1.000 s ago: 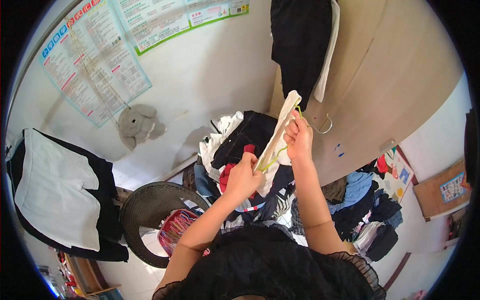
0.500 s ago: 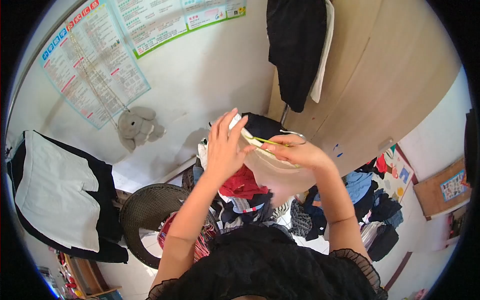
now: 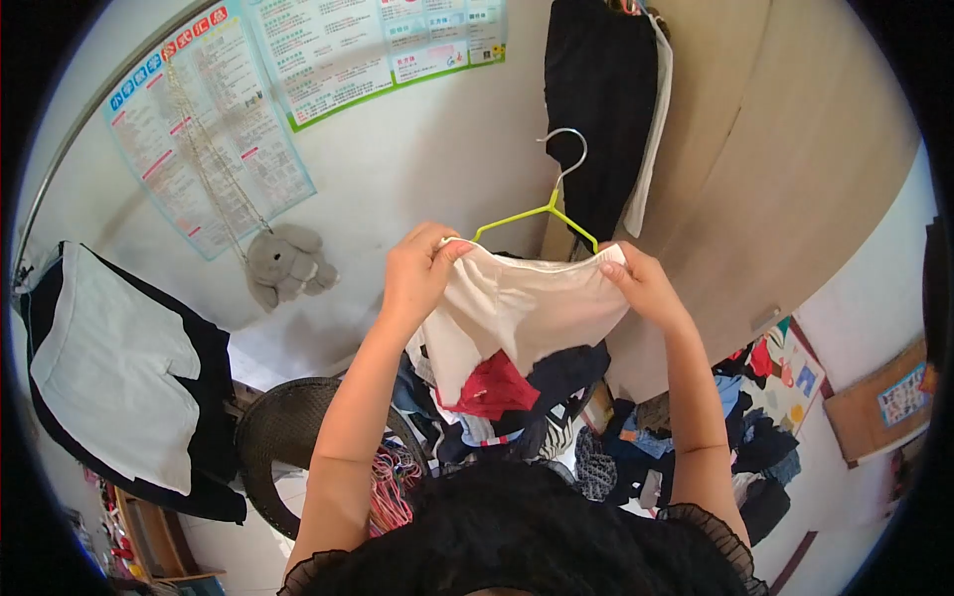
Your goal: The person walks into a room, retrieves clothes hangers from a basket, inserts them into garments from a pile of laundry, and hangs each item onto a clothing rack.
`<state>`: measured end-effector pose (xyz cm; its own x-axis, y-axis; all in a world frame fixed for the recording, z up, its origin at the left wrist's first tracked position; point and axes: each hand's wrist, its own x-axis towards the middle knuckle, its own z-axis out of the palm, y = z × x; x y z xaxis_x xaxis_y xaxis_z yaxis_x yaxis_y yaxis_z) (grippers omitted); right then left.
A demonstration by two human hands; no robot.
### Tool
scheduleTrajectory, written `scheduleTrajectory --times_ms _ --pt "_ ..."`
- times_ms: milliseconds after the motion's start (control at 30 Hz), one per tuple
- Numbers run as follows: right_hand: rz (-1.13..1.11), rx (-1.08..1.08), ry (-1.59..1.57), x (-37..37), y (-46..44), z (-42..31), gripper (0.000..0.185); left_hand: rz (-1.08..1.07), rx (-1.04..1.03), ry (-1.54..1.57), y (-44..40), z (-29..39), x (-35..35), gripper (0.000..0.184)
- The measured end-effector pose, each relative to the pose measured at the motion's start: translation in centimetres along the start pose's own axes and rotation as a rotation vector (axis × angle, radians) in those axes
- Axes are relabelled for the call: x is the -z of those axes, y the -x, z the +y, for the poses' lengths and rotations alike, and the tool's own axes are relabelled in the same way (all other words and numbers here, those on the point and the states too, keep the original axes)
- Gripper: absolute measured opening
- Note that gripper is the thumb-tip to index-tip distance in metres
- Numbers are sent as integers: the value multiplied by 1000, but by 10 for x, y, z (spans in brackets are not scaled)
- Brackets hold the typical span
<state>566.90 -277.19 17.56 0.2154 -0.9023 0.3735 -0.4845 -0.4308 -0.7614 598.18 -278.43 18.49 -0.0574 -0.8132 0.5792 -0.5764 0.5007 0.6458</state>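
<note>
A pair of off-white shorts (image 3: 532, 303) is stretched by its waistband between my two hands. My left hand (image 3: 417, 273) pinches the left end of the waistband, thumb in front. At the right end, my right hand (image 3: 646, 283) is closed on the waistband too. A yellow-green hanger (image 3: 545, 208) with a silver hook sits inside the waist; its shoulders rise above the band and its lower part is hidden by the cloth. Below the shorts, a red garment (image 3: 492, 384) lies on a pile of clothes.
White shorts (image 3: 119, 368) over black clothing hang at the left. A dark woven basket chair (image 3: 268, 437) stands below them. Black trousers (image 3: 601, 109) hang by the wooden wardrobe (image 3: 785, 169). More clothes (image 3: 760, 437) lie heaped at the right. A grey plush rabbit (image 3: 286, 263) hangs on the wall.
The hanger has gone from lying sideways under my right hand to upright within the waistband. My right hand has shifted onto the waistband's right end, and the shorts now face me, spread wide.
</note>
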Motion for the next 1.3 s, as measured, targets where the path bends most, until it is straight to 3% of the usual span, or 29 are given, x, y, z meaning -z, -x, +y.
scheduleTrajectory --times_ms 67,133,200,267,333,400,567,667,867,967,1067,1133,1167,1200,1233,1267,1300 --pt "20 -59 96 5 -9 -7 22 -26 42 -11 -5 0 1 18" --pt "238 142 78 6 -23 -7 13 195 -51 187 -10 -10 -10 24" --pt "385 210 109 24 -42 -15 12 143 83 321 -11 -32 -23 31" --pt "483 217 99 47 -66 -26 14 -127 252 221 -4 -58 -25 32" --pt "648 147 166 73 -99 -27 17 -189 379 208 7 -64 -27 29" --pt "737 226 260 96 -135 -34 21 -217 459 318 14 -70 -25 23" --pt "905 292 501 139 -244 -55 16 -153 423 483 29 -74 -17 19" --pt "916 330 551 151 -300 -67 12 -170 452 399 40 -68 -2 18" --pt "827 22 690 139 -350 -43 17 -138 522 318 89 -83 26 20" --pt "874 106 661 127 -353 -6 21 -85 666 311 139 -111 40 22" --pt "950 181 593 108 -337 17 26 12 724 192 186 -111 59 20" --pt "812 -71 599 91 -317 32 33 43 744 134 225 -130 71 19" --pt "795 -59 588 77 -307 52 30 63 733 100 243 -137 75 18" --pt "805 167 644 59 -300 92 31 88 736 62 263 -144 83 17" --pt "709 166 446 36 -274 107 32 148 760 30 287 -152 89 18" --pt "603 11 475 15 -252 122 31 188 859 36 311 -159 94 21" --pt "563 158 249 -13 -223 145 32 261 806 -58 346 -178 96 26"
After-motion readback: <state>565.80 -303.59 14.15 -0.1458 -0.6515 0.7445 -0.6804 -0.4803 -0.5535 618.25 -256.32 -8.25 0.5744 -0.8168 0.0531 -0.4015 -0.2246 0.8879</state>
